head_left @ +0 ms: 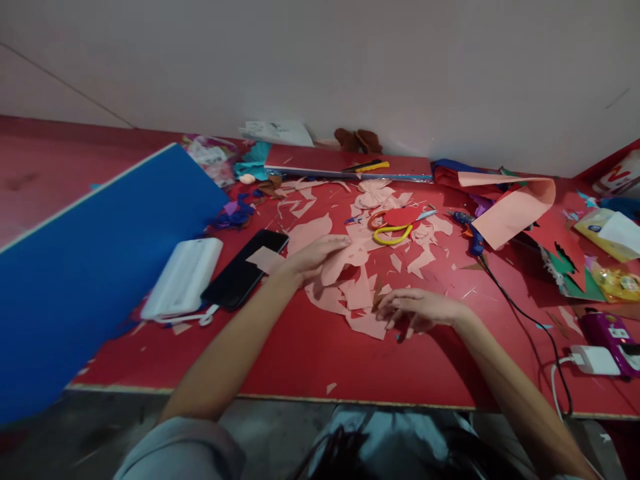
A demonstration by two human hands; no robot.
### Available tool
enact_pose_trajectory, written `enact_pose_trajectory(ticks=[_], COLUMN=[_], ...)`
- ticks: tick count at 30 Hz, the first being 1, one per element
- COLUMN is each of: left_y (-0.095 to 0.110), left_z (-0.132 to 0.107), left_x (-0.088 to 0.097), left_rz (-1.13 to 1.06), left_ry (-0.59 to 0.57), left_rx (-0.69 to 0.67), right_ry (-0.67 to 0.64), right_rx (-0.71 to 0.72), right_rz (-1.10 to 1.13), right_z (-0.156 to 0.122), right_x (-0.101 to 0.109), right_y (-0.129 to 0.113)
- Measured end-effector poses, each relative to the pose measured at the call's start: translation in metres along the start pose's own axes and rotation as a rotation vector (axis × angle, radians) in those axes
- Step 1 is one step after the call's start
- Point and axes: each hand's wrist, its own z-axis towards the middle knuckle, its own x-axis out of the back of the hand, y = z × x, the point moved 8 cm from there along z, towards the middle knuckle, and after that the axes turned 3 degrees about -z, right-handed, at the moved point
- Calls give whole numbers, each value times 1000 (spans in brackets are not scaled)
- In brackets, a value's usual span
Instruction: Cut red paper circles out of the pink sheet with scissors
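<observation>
My left hand (317, 257) reaches over a heap of pink paper scraps (357, 287) on the red table (300, 353), its fingers stretched out and resting on a pink piece. My right hand (417, 310) lies palm down at the near edge of the heap, fingers curled over a small dark scrap, and whether it grips that scrap is unclear. Beyond the hands lie yellow and orange scissors (395, 230) partly under a red paper shape (403, 215).
A black phone (243, 270) and a white power bank (183, 277) lie left of my left hand. A large blue board (85, 267) leans at far left. A blue glue gun (470, 233) with black cable, a rolled pink sheet (515, 207) and a charger (595, 360) sit right.
</observation>
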Motion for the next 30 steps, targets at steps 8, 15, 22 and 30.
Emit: enact_pose_trajectory(ticks=[8,15,22,30], left_y=[4,16,17,13], left_z=[2,1,-9,6], left_x=[4,22,21,29], left_rz=[-51,-161,-196,-243], left_ry=[26,155,265,170], left_rx=[-9,-38,60,-87], right_ry=[225,586,514,384], right_rx=[113,204,304,98], right_rz=[-128,-376,86,649], right_z=[-6,-22,4,48], right_x=[26,73,31,13], right_y=[-14,-30,-37,-7])
